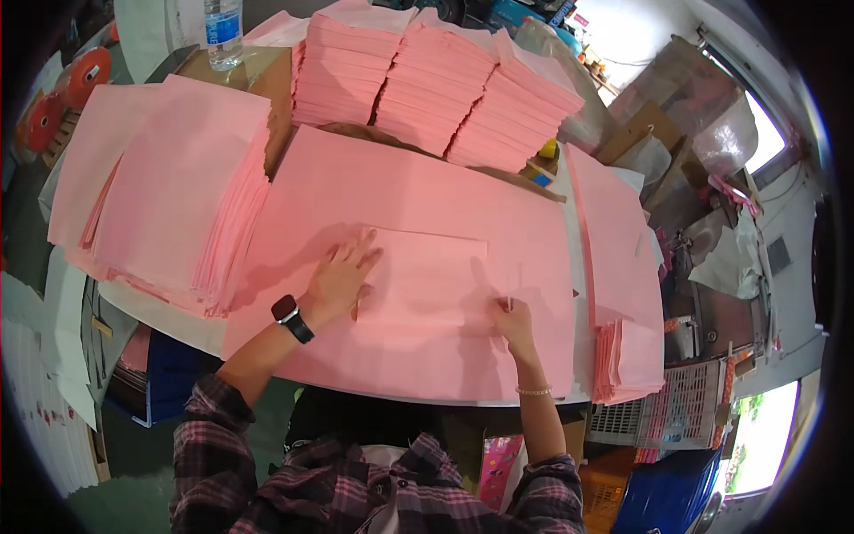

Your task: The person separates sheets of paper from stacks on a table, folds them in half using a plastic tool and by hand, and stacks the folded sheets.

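A large pink paper sheet (427,191) covers the middle of the table. On it lies a smaller folded pink piece (427,276). My left hand (342,280) lies flat on the left end of that piece, fingers spread. A dark watch is on that wrist. My right hand (513,320) presses at the piece's lower right corner with fingers drawn together; whether it pinches the paper I cannot tell.
A thick stack of pink sheets (178,187) sits at the left. Three stacks of folded pink pieces (436,80) stand at the back. More pink sheets (623,267) lie at the right edge. A water bottle (222,31) stands on a cardboard box at the back left.
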